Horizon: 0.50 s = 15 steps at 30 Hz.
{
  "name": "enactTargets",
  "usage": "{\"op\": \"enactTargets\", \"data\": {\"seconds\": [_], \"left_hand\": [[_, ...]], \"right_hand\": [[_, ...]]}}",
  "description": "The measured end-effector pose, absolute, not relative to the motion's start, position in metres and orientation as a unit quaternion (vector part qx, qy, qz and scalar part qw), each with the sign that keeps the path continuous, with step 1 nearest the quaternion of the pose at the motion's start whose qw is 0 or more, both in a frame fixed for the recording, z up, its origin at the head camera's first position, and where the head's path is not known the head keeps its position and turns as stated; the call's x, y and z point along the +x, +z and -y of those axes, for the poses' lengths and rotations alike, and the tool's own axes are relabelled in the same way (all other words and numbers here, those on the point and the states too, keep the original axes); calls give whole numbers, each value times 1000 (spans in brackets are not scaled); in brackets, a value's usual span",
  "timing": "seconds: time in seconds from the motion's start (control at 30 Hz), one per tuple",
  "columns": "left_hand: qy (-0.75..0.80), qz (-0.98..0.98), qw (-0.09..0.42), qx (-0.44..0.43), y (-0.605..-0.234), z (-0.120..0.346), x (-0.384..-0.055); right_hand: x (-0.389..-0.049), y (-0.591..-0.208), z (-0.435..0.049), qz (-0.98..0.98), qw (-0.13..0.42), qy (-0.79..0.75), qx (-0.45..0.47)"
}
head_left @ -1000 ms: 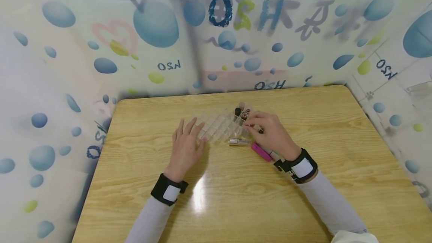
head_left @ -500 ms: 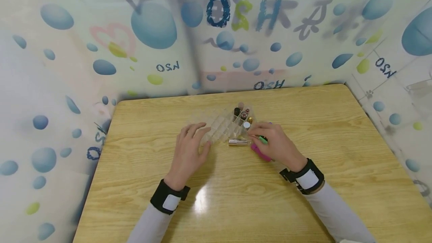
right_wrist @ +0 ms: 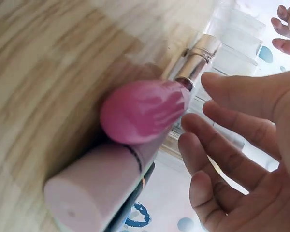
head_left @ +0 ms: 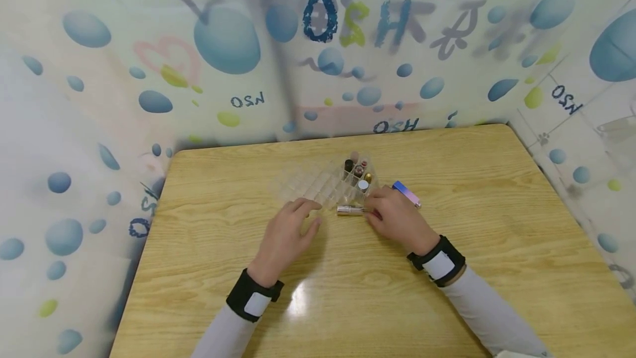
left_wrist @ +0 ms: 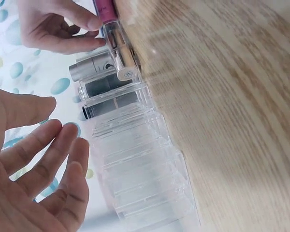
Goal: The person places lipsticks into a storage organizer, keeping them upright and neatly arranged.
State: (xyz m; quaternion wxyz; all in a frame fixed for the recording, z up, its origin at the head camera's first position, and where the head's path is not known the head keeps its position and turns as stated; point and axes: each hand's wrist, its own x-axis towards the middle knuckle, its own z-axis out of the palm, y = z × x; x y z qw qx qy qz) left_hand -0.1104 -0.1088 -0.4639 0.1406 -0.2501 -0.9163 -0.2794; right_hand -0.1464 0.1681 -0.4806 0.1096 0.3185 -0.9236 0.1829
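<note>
A clear compartment organizer stands on the table, with several lipstick tubes in its right end. One has a white top. In front of it lies a shiny lipstick tube, clear at one end with a gold-toned part. My right hand is at that tube's right end; in the right wrist view a gap shows between thumb and fingers, with nothing gripped. A magenta tube lies beside it. My left hand hovers before the organizer's left part, fingers loosely bent, holding nothing.
A blue-to-pink tube lies on the table beyond my right hand. A pale pink cylinder lies by the magenta tube in the right wrist view. Behind the wooden table hangs a patterned sheet.
My right hand has moved from the organizer's right end down toward the shiny tube, uncovering the white-topped tube and the blue-to-pink one. My left hand has drawn off the organizer, toward me and right.
</note>
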Motion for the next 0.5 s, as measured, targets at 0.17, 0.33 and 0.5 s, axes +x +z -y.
{"op": "enactTargets", "data": {"seconds": [0.17,0.33,0.5], "left_hand": [[-281,922,98,-248,-466,105,-109],[-270,926,91,-248,-469,103,-109],[-266,928,83,-246,-470,102,-109]], "right_hand": [[-148,-483,-162,927,103,181,313],[-147,-484,-158,924,100,188,318],[-146,-484,-155,921,86,204,321]]}}
